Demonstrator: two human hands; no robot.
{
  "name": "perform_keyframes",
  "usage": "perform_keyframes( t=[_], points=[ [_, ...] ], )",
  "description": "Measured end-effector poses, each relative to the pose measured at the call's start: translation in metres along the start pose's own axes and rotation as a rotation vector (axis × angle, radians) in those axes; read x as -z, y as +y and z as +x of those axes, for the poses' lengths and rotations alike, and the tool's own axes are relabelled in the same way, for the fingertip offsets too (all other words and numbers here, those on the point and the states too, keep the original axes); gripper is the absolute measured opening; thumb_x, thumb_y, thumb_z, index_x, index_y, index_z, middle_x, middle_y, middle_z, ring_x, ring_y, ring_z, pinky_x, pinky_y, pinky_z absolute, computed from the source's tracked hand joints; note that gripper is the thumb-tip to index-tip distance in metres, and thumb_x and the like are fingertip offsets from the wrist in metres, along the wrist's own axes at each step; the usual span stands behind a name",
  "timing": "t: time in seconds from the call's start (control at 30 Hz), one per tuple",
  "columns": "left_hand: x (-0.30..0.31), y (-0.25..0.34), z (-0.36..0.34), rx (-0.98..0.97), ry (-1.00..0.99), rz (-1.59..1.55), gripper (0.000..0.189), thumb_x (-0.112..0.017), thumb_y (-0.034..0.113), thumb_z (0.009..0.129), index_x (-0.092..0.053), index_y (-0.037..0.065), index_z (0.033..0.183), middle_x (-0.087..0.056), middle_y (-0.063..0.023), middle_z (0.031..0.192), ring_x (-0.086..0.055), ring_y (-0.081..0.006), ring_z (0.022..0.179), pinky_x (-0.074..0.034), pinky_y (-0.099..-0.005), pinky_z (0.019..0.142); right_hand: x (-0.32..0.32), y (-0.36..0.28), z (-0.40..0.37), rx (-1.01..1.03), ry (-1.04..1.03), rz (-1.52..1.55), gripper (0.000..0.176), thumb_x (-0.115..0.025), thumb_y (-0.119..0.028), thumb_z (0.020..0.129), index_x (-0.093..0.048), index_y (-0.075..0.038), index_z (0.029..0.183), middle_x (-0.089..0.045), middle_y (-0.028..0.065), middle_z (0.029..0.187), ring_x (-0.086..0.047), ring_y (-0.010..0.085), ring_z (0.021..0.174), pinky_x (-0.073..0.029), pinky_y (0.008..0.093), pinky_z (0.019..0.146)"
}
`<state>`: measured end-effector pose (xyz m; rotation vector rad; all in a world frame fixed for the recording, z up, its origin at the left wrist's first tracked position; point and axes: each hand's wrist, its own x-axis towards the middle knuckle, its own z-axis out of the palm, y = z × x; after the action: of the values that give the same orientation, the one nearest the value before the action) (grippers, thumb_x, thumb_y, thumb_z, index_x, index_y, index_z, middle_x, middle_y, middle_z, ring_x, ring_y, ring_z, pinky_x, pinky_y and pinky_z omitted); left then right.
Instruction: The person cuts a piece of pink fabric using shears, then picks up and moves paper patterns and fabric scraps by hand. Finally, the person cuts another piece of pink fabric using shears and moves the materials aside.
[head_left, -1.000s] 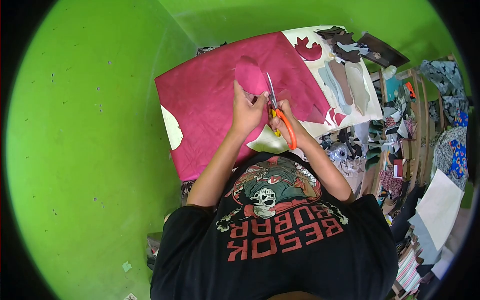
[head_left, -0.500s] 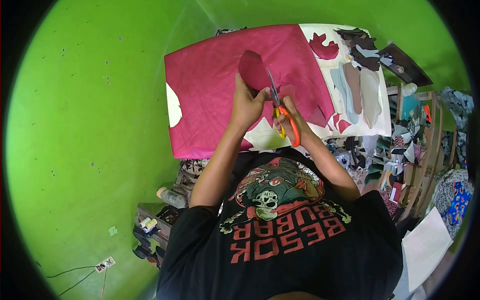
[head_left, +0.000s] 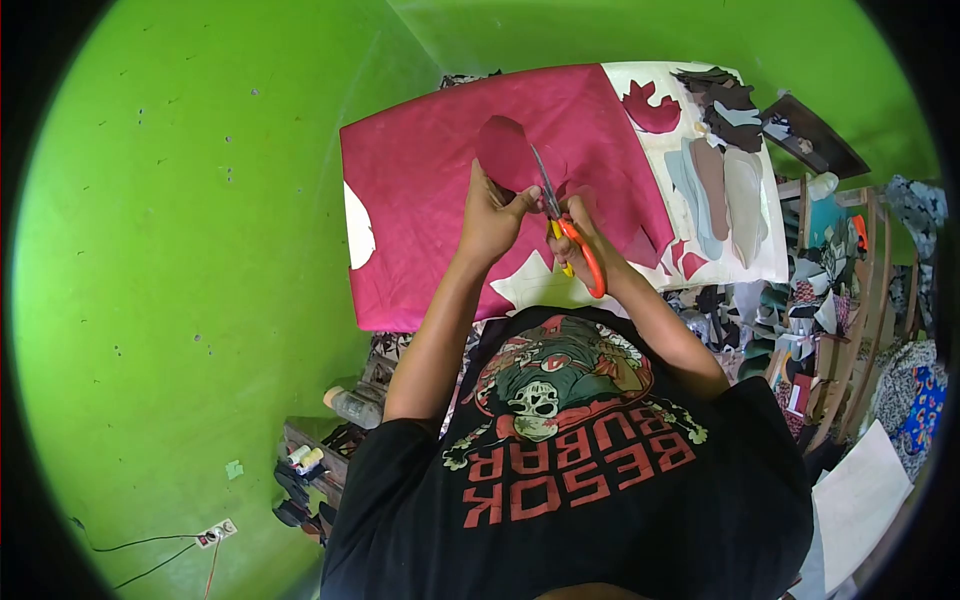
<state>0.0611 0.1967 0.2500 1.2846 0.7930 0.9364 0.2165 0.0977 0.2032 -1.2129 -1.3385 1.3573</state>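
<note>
My left hand (head_left: 492,220) is pinching the maroon cut-out (head_left: 503,150) taut while my right hand (head_left: 584,238), gripping the orange scissors (head_left: 546,188), is trimming close along its edge.

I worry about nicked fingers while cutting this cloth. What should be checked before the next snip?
1. The left hand pinches the piece: ok.
2. The right hand holds the scissors by their orange handles: ok.
3. Scissors meet the piece's edge: ok.
4. The left thumb is clear of the scissors: cannot tell, it lies close beside them.
5. Piece lifted off the sheet beneath: cannot tell.
</note>
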Motion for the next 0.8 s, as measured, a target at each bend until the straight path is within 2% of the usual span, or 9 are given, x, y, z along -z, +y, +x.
perform_keyframes(
  t=[0.23, 0.37, 0.53, 0.6, 0.7, 0.77, 0.8],
  points=[
    [0.013, 0.015, 0.002, 0.031, -0.043, -0.036, 0.054, -0.062, -0.015, 0.09, -0.034, 0.004, 0.132, -0.061, -0.0099, 0.102, -0.066, -0.0182, 0.083, -0.058, -0.0321, 0.071, -0.009, 0.011, 0.005, 0.072, -0.016, 0.03, 0.091, -0.049, -0.082, 0.084, -0.032, 0.001, 0.116, -0.05, 0.0102, 0.087, -0.052, 0.0183, 0.079, -0.048, 0.0356, 0.074],
    [0.019, 0.021, -0.004, 0.026, -0.044, 0.002, 0.054, -0.062, -0.015, 0.09, -0.034, 0.003, 0.133, -0.061, -0.0106, 0.105, -0.067, -0.0187, 0.085, -0.058, -0.0323, 0.071, -0.017, -0.009, 0.009, 0.052, -0.012, 0.006, 0.091, -0.048, -0.083, 0.084, -0.033, 0.0, 0.118, -0.051, 0.01, 0.088, -0.052, 0.0192, 0.079, -0.047, 0.0358, 0.075],
    [0.016, 0.022, -0.009, 0.024, 0.012, 0.019, 0.06, -0.063, -0.015, 0.089, -0.033, 0.004, 0.137, -0.061, -0.0104, 0.109, -0.067, -0.0187, 0.088, -0.058, -0.0321, 0.072, -0.019, -0.001, 0.009, 0.062, -0.007, 0.025, 0.092, -0.051, -0.082, 0.083, -0.033, 0.0, 0.119, -0.051, 0.009, 0.088, -0.052, 0.019, 0.078, -0.047, 0.0356, 0.074],
    [0.02, 0.017, -0.012, 0.036, 0.008, 0.03, 0.061, -0.069, -0.008, 0.09, -0.035, 0.002, 0.139, -0.062, -0.0094, 0.11, -0.065, -0.0172, 0.086, -0.057, -0.0317, 0.074, -0.02, 0.0, 0.006, 0.032, -0.007, 0.035, 0.091, -0.051, -0.082, 0.082, -0.033, 0.0, 0.119, -0.051, 0.0086, 0.087, -0.052, 0.0185, 0.078, -0.047, 0.0354, 0.074],
    [0.025, 0.017, -0.017, 0.049, -0.006, 0.028, 0.062, -0.069, -0.008, 0.089, -0.034, 0.002, 0.14, -0.062, -0.0095, 0.11, -0.065, -0.0172, 0.087, -0.057, -0.0325, 0.075, -0.018, -0.005, 0.006, 0.083, -0.047, 0.037, 0.088, -0.055, -0.079, 0.083, -0.034, -0.001, 0.117, -0.051, 0.0073, 0.085, -0.052, 0.0171, 0.077, -0.046, 0.0332, 0.072],
    [0.022, 0.017, -0.018, 0.041, 0.016, 0.011, 0.061, -0.069, -0.008, 0.09, -0.035, 0.002, 0.139, -0.062, -0.0095, 0.108, -0.065, -0.0172, 0.087, -0.056, -0.033, 0.076, -0.02, -0.001, 0.007, 0.038, -0.047, 0.115, 0.082, -0.064, -0.071, 0.084, -0.034, -0.002, 0.115, -0.051, 0.0066, 0.083, -0.051, 0.0158, 0.074, -0.047, 0.032, 0.07],
    [0.02, 0.016, -0.019, 0.039, 0.038, -0.006, 0.06, -0.068, -0.008, 0.091, -0.035, 0.003, 0.139, -0.063, -0.0095, 0.106, -0.065, -0.0173, 0.087, -0.056, -0.0336, 0.077, -0.021, 0.001, 0.008, 0.042, -0.042, 0.113, 0.082, -0.064, -0.071, 0.084, -0.034, -0.002, 0.115, -0.051, 0.0066, 0.083, -0.051, 0.0158, 0.074, -0.047, 0.032, 0.07]
  ],
)
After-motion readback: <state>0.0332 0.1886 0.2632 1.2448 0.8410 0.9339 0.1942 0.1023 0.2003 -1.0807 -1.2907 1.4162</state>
